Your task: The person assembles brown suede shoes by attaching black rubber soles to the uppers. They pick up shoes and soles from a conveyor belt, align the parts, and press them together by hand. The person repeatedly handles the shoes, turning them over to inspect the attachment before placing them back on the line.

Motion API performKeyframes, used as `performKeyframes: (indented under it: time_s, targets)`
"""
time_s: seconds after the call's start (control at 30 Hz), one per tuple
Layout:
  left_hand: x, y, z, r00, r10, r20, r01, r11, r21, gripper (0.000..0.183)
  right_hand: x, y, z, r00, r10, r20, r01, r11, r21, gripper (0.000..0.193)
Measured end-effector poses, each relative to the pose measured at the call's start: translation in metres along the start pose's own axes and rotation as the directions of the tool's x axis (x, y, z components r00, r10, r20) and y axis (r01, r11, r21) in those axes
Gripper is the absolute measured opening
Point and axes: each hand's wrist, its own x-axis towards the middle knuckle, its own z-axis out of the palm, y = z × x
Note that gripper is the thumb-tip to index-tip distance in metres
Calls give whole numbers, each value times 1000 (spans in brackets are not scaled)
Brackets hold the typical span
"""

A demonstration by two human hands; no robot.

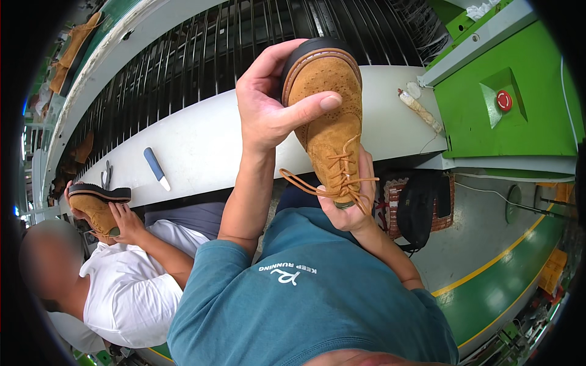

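A tan suede lace-up shoe [332,79] with punched holes over the toe, a dark sole and orange laces hangs in front of me, toe away from me. My left hand [262,104] is closed round the toe end, its thumb lying across the upper and its fingers behind the sole. At the heel end, my right hand [342,215] grips the shoe from beneath, by the collar. Loose lace loops [302,184] stick out to the left of the opening. Some fingers of both hands are hidden behind the shoe.
A white bench [207,140] bears a blue-handled knife [157,168] and a cord-wrapped stick [420,110]. Beyond runs a slatted conveyor [201,55]. A green machine [531,122] with a red button stands right. At left, a co-worker [134,287] holds a similar shoe [94,207].
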Motion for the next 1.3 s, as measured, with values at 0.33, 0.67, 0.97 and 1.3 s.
performKeyframes:
  time_s: [0.33, 0.67, 0.97, 1.3]
  targets:
    - [-1, 1, 1, 1000, 6, -14, -6, 1000, -11, 67, 1, -1, 0, 1000, -16, -3, 16, 1000, -2, 98]
    - [6, 16, -8, 996, -55, 71, 54, 998, 19, 65, 2, 2, 3, 998, -59, -9, 59, 998, -18, 96]
    - [6, 17, -12, 994, -49, 103, 47, 999, 20, 62, -1, -2, 0, 1000, -7, 8, 7, 1000, 0, 97]
    - [4, 22, -9, 992, -64, 105, 61, 998, 33, 61, -1, -4, -3, 1000, -27, 13, 27, 999, -21, 98]
